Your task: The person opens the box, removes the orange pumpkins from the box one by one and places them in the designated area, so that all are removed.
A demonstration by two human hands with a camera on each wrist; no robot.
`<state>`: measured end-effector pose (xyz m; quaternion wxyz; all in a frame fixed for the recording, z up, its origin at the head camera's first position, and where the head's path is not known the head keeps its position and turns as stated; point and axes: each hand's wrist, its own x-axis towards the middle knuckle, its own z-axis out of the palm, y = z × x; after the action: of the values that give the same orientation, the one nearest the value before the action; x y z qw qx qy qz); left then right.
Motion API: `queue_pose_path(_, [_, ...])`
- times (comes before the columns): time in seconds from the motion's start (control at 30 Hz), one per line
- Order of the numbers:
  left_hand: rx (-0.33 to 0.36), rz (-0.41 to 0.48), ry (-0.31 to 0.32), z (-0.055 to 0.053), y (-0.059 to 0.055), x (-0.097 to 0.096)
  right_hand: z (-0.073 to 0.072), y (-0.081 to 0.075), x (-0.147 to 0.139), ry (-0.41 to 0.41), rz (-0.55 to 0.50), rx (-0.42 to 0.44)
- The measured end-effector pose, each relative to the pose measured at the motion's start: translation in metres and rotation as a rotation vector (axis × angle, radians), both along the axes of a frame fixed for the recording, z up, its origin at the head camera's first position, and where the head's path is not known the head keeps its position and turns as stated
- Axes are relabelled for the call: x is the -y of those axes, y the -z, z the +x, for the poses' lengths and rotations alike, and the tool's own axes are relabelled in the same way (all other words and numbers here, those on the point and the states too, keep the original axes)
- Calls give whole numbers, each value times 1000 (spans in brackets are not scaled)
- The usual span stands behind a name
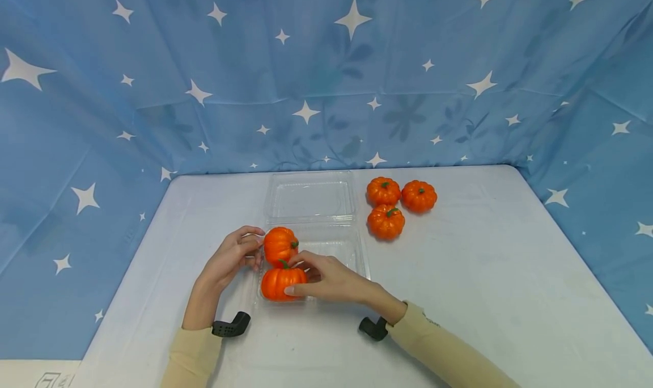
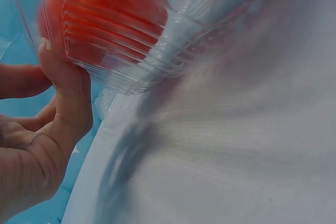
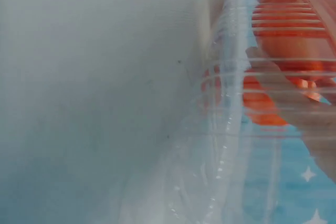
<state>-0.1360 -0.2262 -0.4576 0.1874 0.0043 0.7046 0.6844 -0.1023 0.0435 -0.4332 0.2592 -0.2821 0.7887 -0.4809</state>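
So our right hand (image 1: 334, 277) has thumb and fingers wrapped on the right side of the front pumpkin (image 1: 278, 285), which sits in the clear container (image 1: 342, 252), at its front left. Our left hand (image 1: 237, 254) has bent fingertips touching the container's left wall; can't tell if they're pinching it. We'd guess the pumpkin's light and firm, maybe slick on that shiny skin, so we'd grab it round the ribbed sides and skip the stem. The container looks thin and bendy, best steadied at the rim.

Counting up: five pumpkins. Two are inside, with the back pumpkin (image 1: 278, 243) right behind the front one, and three loose pumpkins (image 1: 386, 223) are bunched right of the container. One container, one lid (image 1: 311, 198) folded open behind it.
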Motion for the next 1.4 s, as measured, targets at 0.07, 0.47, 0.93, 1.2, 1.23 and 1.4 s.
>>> queue_pose_path(0.07, [1, 1, -2, 0, 0, 0, 0, -2, -2, -1, 1, 6])
queue_pose_path(0.47, [6, -12, -6, 0, 0, -1, 2, -7, -8, -16, 17, -11])
queue_pose_path(0.93, [13, -31, -20, 1, -2, -1, 7, -12, -16, -7, -19, -108])
queue_pose_path(1.2, [25, -39, -30, 1, -2, -1, 11, -14, -24, -4, -24, -212])
queue_pose_path(1.23, [22, -39, -27, 1, -2, -1, 11, -14, -26, -2, -22, -221])
queue_pose_path(1.4, [11, -33, -20, 1, -2, -1, 11, -14, -33, 20, -8, -242])
